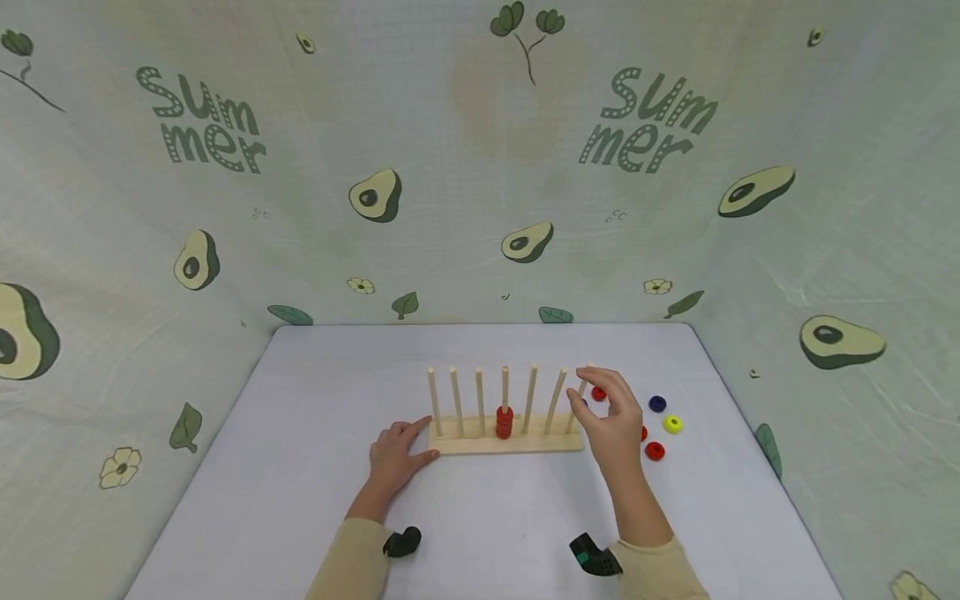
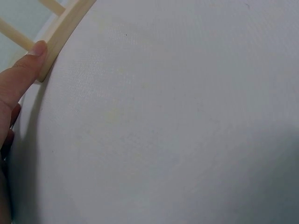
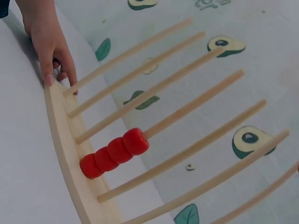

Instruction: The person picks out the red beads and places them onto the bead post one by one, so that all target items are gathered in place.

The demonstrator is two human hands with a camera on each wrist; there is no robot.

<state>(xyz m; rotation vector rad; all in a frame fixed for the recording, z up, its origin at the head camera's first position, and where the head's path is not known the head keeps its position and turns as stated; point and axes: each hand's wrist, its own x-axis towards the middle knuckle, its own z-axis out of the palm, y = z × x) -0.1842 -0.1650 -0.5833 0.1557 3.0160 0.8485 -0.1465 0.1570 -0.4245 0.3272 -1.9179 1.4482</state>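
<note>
A wooden peg rack [image 1: 487, 447] stands on the table, with a row of upright pegs. Several red beads [image 3: 114, 153] are stacked on its middle peg. My left hand [image 1: 393, 457] holds the rack's left end, thumb at the front corner and a finger at the back; in the left wrist view the thumb [image 2: 35, 53] lies against the base. My right hand [image 1: 617, 421] is raised by the rightmost peg, thumb and index finger apart near its top, and no bead shows between them. The right wrist view hardly shows this hand.
Right of the rack lie loose beads: red ones [image 1: 655, 451], a dark blue one [image 1: 657, 403] and a yellow one [image 1: 672, 424]. Another red bead [image 1: 598, 393] lies behind the right hand. A patterned cloth [image 1: 450, 125] hangs behind the white table [image 1: 300, 500].
</note>
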